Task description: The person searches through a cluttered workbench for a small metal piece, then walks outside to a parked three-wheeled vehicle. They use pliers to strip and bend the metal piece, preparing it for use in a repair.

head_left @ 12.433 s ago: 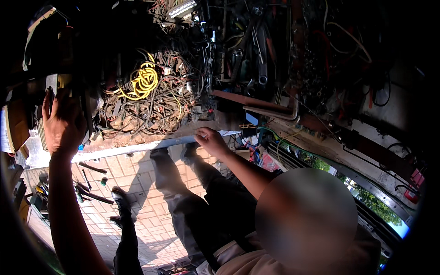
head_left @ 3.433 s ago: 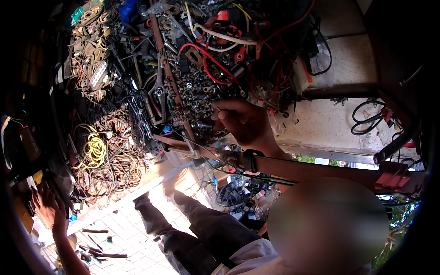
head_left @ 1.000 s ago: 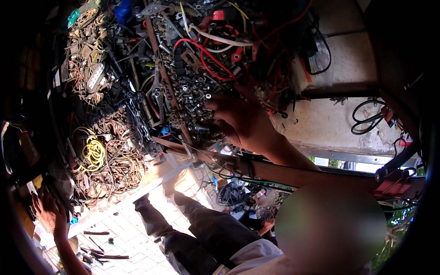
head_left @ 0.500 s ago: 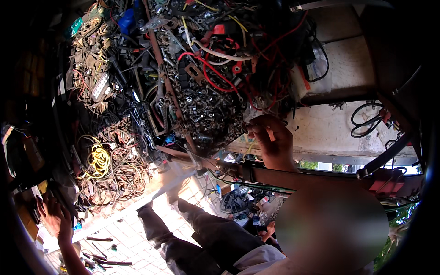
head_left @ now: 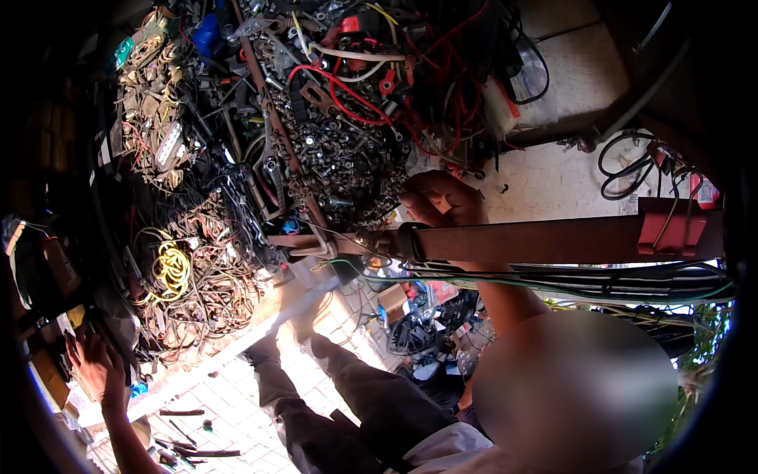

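My right hand [head_left: 444,199] reaches past a long reddish-brown metal bar [head_left: 545,239], which crosses in front of my wrist. Its fingers are curled together at the right edge of a heap of nuts and bolts [head_left: 347,162]; anything between the fingertips is too small or dark to make out. At the far left, my left hand [head_left: 99,370] lies with fingers stretched out, near a yellowish box [head_left: 49,381] in shadow. Just above the right hand run looped red cables [head_left: 347,103] and a white cable [head_left: 355,55].
A rusty rod [head_left: 268,103] divides the heap. Left of it lie tangled wires and a yellow cable coil [head_left: 172,270]. A pale board [head_left: 553,178] with a black cable loop [head_left: 624,170] is at right. Dark strips [head_left: 197,453] lie on the paving. A blurred patch covers the lower right.
The view has shifted, so the metal bar now runs almost level across my right wrist. My right hand appears slightly further left and up, fingers still curled. The left hand stays nearly in place.
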A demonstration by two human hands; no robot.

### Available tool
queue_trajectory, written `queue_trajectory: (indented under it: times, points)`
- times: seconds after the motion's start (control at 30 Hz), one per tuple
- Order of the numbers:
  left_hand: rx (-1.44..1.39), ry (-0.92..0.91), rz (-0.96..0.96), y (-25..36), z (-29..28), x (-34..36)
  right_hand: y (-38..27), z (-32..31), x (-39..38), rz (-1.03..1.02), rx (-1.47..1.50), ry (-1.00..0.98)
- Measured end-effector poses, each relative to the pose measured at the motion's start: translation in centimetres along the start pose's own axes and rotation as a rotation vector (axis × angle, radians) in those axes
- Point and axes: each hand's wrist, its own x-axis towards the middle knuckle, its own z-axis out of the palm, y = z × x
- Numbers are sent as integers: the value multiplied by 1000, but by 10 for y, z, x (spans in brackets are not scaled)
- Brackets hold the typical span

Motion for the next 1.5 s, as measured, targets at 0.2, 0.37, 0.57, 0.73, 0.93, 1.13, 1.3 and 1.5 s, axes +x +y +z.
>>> queue_trajectory:
  times: [0.2, 0.37, 0.57, 0.73, 0.93, 1.13, 1.3, 1.5]
  points:
    - [-48, -69, -6, -4, 6, -2, -8, 10, 29, -336, -477, -66]
    - [2, -4, -7, -11, 15, -10, -12, 22, 56, -362, -528, -257]
    - [-16, -4, -9, -11, 11, -7, -17, 29, 65, -326, -498, -317]
    - [-45, -55, -35, -10, 10, -8, -16, 32, 80, -482, -632, -227]
    - [-12, -49, -39, -12, 12, -10, -28, 38, 84, -432, -1024, -290]
    - [-40, -75, -43, -12, 12, -9, -29, 40, 89, -464, -1048, -328]
    - [-29, -55, -40, -10, 8, -7, -30, 33, 77, -454, -754, -381]
    - [-54, -54, -40, -7, 7, -6, -19, 34, 74, -423, -653, -472]
